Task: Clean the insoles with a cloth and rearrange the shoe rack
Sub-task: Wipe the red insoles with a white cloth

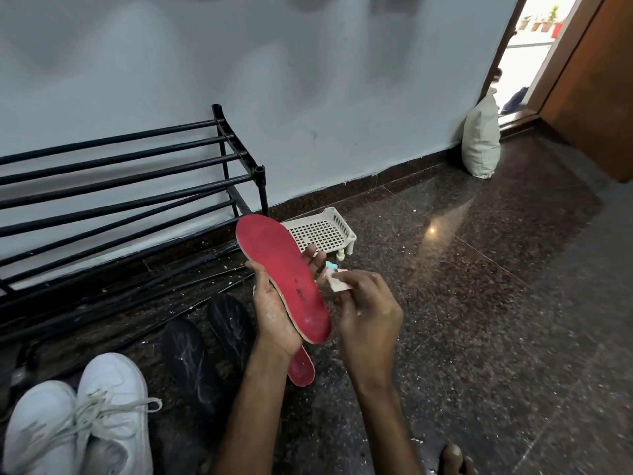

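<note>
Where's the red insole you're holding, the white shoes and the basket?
held red insole (274,255): head view, its toe half
white shoes (109,378): head view, toe of one shoe
basket (318,231): head view, its grid floor

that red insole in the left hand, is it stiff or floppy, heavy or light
Probably fairly light: the left hand alone holds the red insole up. Likely flexible yet self-supporting: its thin toe end juts well past the hand without drooping. Unlikely to roll, being flat.

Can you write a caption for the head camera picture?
Left hand holds a red insole up while the right hand pinches a small white cloth beside it.
</note>
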The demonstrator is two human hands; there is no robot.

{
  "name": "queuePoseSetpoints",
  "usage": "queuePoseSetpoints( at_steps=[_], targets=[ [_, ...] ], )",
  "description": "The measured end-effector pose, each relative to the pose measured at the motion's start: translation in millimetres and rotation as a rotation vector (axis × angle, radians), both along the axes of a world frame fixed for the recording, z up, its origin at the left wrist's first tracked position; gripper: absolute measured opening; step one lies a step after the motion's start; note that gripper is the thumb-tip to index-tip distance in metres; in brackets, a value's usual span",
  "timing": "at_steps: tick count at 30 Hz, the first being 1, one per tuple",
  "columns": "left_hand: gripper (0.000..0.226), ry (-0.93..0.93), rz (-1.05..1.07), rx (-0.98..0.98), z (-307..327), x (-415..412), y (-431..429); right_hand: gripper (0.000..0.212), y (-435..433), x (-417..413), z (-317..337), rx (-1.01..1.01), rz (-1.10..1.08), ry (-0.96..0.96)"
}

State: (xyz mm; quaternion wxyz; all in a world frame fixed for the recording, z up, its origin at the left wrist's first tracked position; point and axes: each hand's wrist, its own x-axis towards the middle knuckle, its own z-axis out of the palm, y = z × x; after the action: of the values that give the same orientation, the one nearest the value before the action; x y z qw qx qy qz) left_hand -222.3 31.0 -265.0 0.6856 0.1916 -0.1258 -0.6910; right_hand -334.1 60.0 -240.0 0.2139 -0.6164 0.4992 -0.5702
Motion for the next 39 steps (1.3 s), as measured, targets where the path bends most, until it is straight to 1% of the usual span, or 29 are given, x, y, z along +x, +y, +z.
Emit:
queuePoseSetpoints(
  at_steps=[1,2,3,4,5,7,8,10,11,12,13,14,15,16,19,21,23,24,25,26,27,28,29,31,32,34,35,36,39],
  targets=[
    [0.089,0.011,-0.014,-0.032,2,2,-1,0.023,-2,-1,0,-0.077,0.085,0.100],
    [0.086,0.027,0.003,-0.040,2,4,-1,0.023,-4,-2,-1,-0.099,0.186,0.180],
    [0.083,0.001,0.051,-0.025,3,4,-3,0.024,-4,-2,-1,-0.086,0.274,0.230],
    [0.080,-0.014,0.068,-0.050,4,3,-2,0.025,-4,-2,-3,-0.054,0.342,0.236],
    [0.079,-0.031,0.079,-0.061,4,4,-2,0.026,-2,-2,-3,0.002,0.402,0.203],
    [0.077,-0.011,0.088,-0.071,5,6,-1,0.024,0,-9,0,0.196,0.524,0.127],
    [0.076,-0.010,0.089,-0.077,4,7,0,0.021,0,-14,1,0.300,0.587,0.125],
    [0.074,-0.014,0.091,-0.088,3,8,1,0.014,-1,-30,2,0.419,0.666,0.194],
    [0.074,-0.010,0.085,-0.092,3,6,1,0.012,-1,-36,3,0.442,0.669,0.168],
    [0.074,-0.009,0.070,-0.090,2,5,1,0.011,-1,-39,7,0.439,0.642,0.071],
    [0.076,-0.009,0.053,-0.079,5,3,2,0.012,-1,-41,10,0.403,0.578,-0.046],
    [0.078,-0.010,0.037,-0.063,4,3,2,0.016,-3,-40,11,0.331,0.492,-0.114],
    [0.082,-0.018,0.014,-0.048,4,1,2,0.021,-7,-37,12,0.246,0.424,-0.103],
    [0.086,-0.026,-0.009,-0.036,5,-1,4,0.024,-10,-31,13,0.176,0.394,-0.035],
    [0.088,-0.049,-0.015,-0.037,6,-4,3,0.025,-8,-9,5,0.049,0.425,0.161],
    [0.085,-0.010,0.031,-0.046,4,-2,2,0.024,-4,-8,1,0.095,0.497,0.159],
    [0.083,0.005,0.050,-0.048,3,-1,2,0.021,-3,-19,3,0.282,0.614,0.120],
    [0.080,-0.004,0.052,-0.053,2,-1,3,0.021,-4,-28,3,0.407,0.680,0.151],
    [0.077,-0.013,0.049,-0.061,3,-3,5,0.023,-4,-39,0,0.505,0.732,0.239],
    [0.075,-0.029,0.051,-0.064,3,-4,5,0.029,-5,-51,-3,0.551,0.731,0.350],
    [0.075,-0.046,0.056,-0.065,4,-5,6,0.032,-7,-60,-6,0.568,0.679,0.403],
    [0.075,-0.066,0.061,-0.071,5,-4,6,0.031,-8,-68,-8,0.569,0.576,0.378],
    [0.076,-0.087,0.058,-0.081,6,-4,6,0.026,-9,-73,-9,0.557,0.443,0.284],
    [0.077,-0.115,0.062,-0.093,4,-5,7,0.017,-13,-73,-8,0.472,0.160,0.025],
    [0.077,-0.125,0.068,-0.087,2,-5,6,0.015,-16,-66,-5,0.454,0.082,-0.097],
    [0.078,-0.146,0.077,-0.059,0,-9,6,0.013,-18,-43,2,0.458,0.081,-0.283],
    [0.080,-0.149,0.067,-0.046,1,-12,7,0.012,-16,-28,5,0.429,0.093,-0.296],
    [0.082,-0.153,0.056,-0.028,2,-15,7,0.011,-13,-14,6,0.361,0.084,-0.235],
    [0.083,-0.211,0.094,0.011,9,-23,7,0.012,-2,17,-2,0.096,-0.013,0.079]
  ],
)
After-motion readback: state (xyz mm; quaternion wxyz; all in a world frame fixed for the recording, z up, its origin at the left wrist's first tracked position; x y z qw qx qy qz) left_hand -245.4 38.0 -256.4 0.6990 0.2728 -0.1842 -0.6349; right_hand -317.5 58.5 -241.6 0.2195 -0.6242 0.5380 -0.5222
